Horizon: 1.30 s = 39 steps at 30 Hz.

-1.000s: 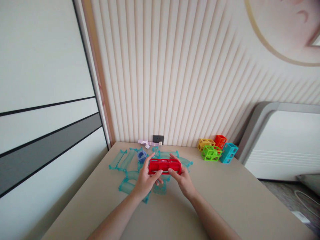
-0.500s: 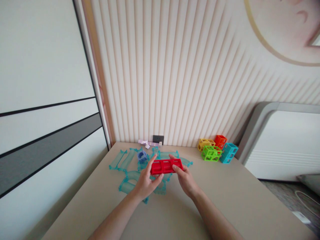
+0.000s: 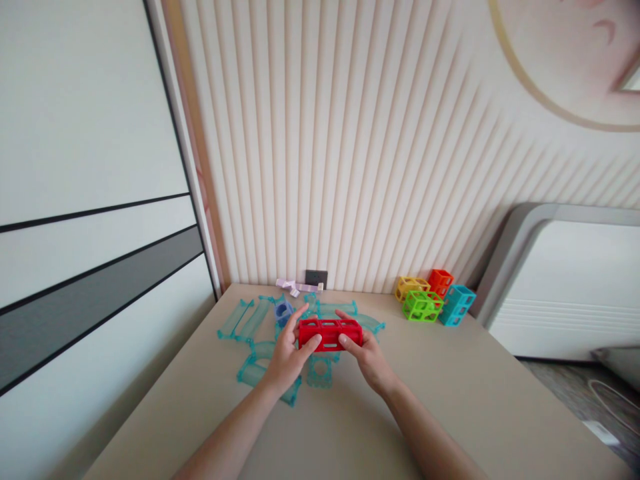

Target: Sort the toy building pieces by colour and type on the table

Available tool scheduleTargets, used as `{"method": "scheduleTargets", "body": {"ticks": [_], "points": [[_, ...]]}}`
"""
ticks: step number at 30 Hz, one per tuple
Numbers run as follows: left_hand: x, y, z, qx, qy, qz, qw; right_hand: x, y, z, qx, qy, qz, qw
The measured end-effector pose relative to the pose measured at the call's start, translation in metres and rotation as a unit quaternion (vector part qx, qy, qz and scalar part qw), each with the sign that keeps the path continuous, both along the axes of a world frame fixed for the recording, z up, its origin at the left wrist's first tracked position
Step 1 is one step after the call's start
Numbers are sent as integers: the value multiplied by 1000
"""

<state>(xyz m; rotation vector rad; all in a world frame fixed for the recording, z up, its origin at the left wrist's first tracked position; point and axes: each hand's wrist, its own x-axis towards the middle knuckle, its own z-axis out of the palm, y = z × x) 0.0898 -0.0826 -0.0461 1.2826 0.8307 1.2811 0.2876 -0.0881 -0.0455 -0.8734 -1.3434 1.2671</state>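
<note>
Nothing legible for you to log: no readable text, brand or number on the red openwork plastic block in your grip, the translucent teal plastic pieces below and around it, or the black rectangular wall socket beyond.

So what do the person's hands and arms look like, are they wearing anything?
The left hand and right hand are bare, without gloves. No sleeves show on the forearms, and no watch or bracelet either.
</note>
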Motion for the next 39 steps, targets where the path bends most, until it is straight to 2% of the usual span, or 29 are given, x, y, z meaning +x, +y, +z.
{"method": "scheduleTargets", "body": {"ticks": [6,12,30,34,37,39], "points": [[0,-2,1,31,62,-1,998,-2,-2,3,21,-3,1,1000],[-1,-3,0,37,58,-1,998,-1,-3,4,32,-11,17,999],[0,-5,1,32,51,-6,998,-2,-4,-1,48,-21,9,999],[4,-1,-1,10,16,41,999,-4,-3,-2,38,-8,-21,999],[5,4,-2,-33,-32,81,996,-4,-3,0,66,-14,-22,997],[4,5,-1,-65,-64,72,993,-4,-2,2,85,-25,-22,996]]}}
